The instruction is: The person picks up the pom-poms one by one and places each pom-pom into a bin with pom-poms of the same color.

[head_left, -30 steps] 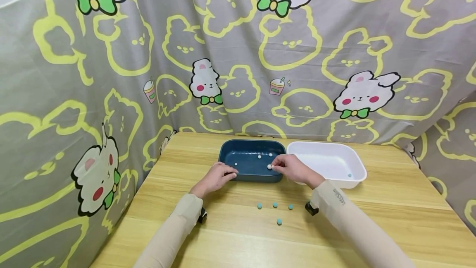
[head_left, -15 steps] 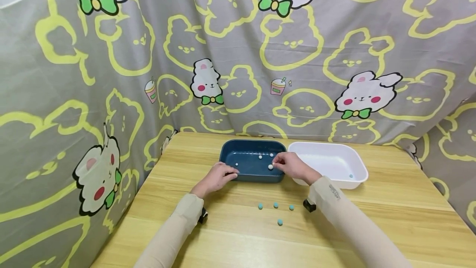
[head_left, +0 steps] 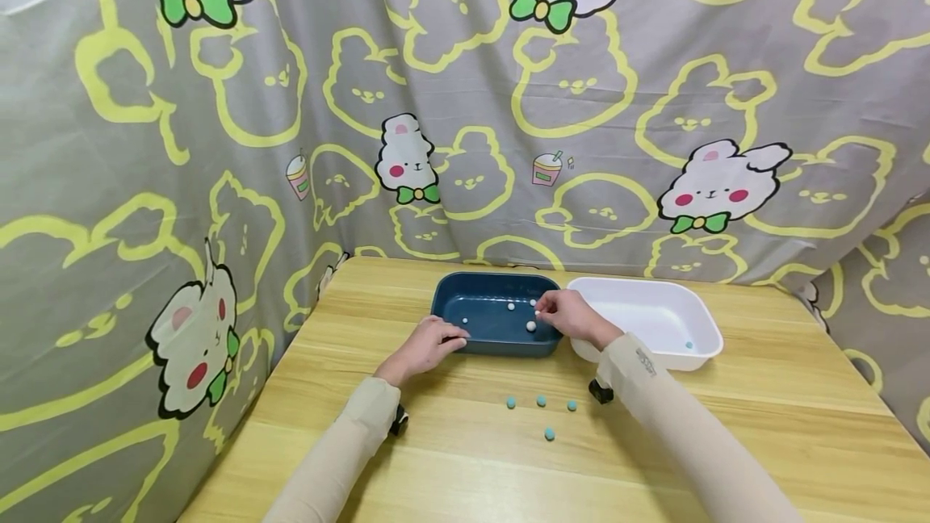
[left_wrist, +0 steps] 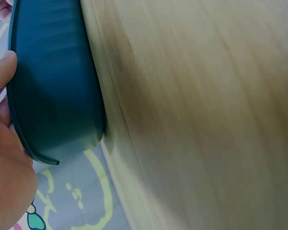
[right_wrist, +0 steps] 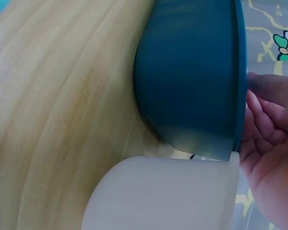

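Observation:
A dark blue tray stands on the table with several small white balls inside, among them a larger white ball. My left hand grips the tray's front rim near its left corner; the left wrist view has the thumb at the rim and fingers behind it. Over the tray's right end, my right hand pinches a tiny white ball between thumb and fingertips. In the right wrist view those fingertips are hidden behind the tray's rim.
A white tray adjoins the blue one on the right, with a small teal ball in it. Several teal balls, one of them a front teal ball, lie on the wooden table. A patterned curtain hangs behind and at the left.
My right hand has risen slightly away from the larger white ball, with the tiny white ball at its fingertips. The left hand stays on the rim. The whole view has shifted a little.

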A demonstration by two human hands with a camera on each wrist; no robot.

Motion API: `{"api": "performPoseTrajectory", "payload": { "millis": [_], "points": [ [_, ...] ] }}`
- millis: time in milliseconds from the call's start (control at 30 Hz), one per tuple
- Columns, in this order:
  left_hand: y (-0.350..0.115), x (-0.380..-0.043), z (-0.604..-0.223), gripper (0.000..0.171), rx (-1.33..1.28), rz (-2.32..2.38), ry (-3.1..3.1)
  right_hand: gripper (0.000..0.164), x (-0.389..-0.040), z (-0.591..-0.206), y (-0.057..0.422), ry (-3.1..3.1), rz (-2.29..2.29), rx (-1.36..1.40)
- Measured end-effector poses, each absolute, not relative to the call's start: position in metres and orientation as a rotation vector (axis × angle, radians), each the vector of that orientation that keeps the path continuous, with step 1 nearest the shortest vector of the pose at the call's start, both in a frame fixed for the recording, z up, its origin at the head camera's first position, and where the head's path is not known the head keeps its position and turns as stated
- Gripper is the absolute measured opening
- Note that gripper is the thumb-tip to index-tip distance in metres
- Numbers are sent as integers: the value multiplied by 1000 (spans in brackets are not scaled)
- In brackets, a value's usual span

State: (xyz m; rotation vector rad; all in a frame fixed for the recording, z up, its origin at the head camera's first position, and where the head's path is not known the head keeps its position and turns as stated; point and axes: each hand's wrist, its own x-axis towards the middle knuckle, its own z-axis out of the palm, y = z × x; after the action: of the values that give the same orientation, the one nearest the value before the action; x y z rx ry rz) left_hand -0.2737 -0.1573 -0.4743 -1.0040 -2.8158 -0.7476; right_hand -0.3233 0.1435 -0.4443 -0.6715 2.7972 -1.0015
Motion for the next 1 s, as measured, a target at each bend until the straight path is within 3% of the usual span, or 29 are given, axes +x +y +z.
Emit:
{"api": "performPoseTrajectory", "payload": {
  "millis": [1000],
  "points": [
    [-158, -275, -475, 23, -1006, -737, -2810, 4, -351, -443, 139, 2805, -994, -640]
  ]
}}
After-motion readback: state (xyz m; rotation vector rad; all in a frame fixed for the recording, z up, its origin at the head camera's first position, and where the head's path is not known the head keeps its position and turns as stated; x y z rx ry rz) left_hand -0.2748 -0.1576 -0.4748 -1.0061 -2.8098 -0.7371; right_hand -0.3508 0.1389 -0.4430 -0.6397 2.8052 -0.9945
